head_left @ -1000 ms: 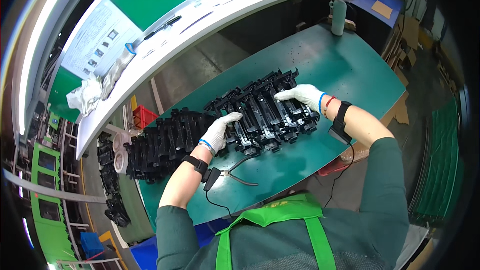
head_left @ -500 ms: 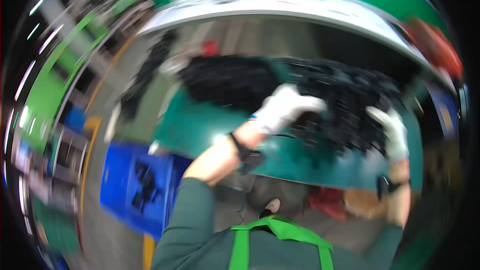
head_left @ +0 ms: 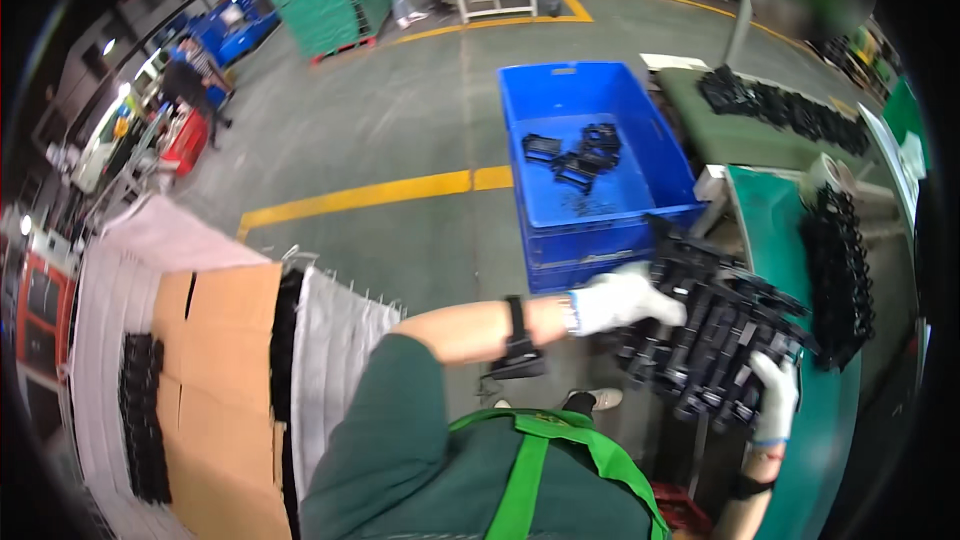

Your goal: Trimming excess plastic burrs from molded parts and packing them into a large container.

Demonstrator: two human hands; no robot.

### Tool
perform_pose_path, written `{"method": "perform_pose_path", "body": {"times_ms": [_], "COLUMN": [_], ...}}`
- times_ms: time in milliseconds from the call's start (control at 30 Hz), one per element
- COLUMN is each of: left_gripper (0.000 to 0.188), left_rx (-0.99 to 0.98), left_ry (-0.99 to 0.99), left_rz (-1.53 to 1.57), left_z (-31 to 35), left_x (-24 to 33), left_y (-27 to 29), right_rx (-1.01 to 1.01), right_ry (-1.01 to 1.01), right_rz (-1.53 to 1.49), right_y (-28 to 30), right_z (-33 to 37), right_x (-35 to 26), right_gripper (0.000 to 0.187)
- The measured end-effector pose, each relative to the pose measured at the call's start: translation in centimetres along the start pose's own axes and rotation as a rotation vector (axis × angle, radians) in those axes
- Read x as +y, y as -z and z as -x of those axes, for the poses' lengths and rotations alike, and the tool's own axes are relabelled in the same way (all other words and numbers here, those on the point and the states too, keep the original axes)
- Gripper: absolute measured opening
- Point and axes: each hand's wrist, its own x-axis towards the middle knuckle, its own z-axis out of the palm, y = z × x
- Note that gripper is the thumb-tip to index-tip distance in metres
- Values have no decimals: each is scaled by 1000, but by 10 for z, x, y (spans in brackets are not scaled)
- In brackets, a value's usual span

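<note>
One row of black plastic frames (head_left: 708,332), held between left hand (head_left: 622,302) and right hand (head_left: 776,400), looked stiff, slip-prone, best gripped at both ends.

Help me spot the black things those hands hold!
Find the big blue bin. Below its near right corner in the picture, the left hand and right hand hold a cluster of black parts. Unlike the black row to their right, these sit between white gloves.

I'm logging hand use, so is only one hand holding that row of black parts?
No, the gloved left hand holds one end of the row of black parts, and the gloved right hand holds the other.
</note>
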Motion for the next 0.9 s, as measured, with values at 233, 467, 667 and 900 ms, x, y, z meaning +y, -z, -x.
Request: {"method": "perform_pose_path", "body": {"times_ms": [233, 467, 667, 900], "left_gripper": [26, 29, 27, 29], "left_rx": [723, 1308, 1653, 1908], "left_ry": [266, 235, -106, 12], "left_rz": [-72, 231, 504, 794], "left_z": [271, 453, 518, 574], "left_x": [26, 13, -30, -125], "left_y": [103, 68, 40, 29], "right_rx": [-626, -1307, -1679, -1981], "right_ry": [-244, -246, -440, -494], "right_rz": [98, 366, 773, 1014], "right_y": [-250, -463, -598, -705], "right_z": [-14, 9, 75, 113], "right_x": [47, 100, 115, 199], "right_gripper": [60, 63, 50, 51]}}
